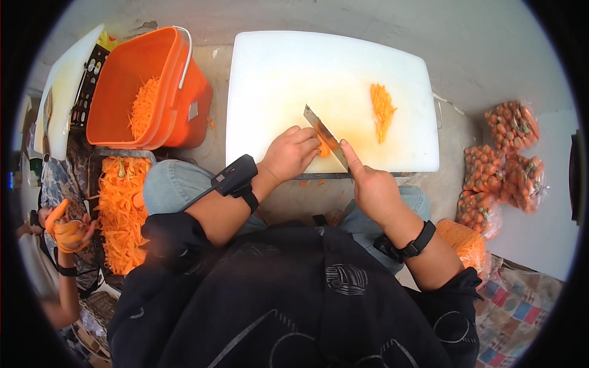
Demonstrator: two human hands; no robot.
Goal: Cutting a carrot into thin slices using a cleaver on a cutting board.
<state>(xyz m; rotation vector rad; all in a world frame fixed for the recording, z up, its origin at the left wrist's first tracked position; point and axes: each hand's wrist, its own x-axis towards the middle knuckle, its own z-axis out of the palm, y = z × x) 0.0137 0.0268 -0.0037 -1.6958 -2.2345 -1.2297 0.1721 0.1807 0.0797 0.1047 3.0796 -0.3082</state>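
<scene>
In front of me lies a thick white cutting board (276, 83), stained faintly orange in its middle. My right hand (372, 184) grips a kitchen knife (324, 133), its index finger stretched along the spine and its handle hidden in the fist. With bent fingers, my left hand (294, 152) holds a piece of carrot (324, 148) down on the board, right beside the blade. Most of that piece is covered by the fingers and the knife. Farther right on the board rests a small pile of cut carrot strips (382, 112).
An orange bucket (193, 110) holding shredded carrot (146, 108) stands tilted at left. Below it, a dark crate (122, 154) is heaped with carrot ribbons (122, 216). A co-worker's hand (85, 230) holds carrot at far left. Bags of whole carrots (487, 168) sit at right.
</scene>
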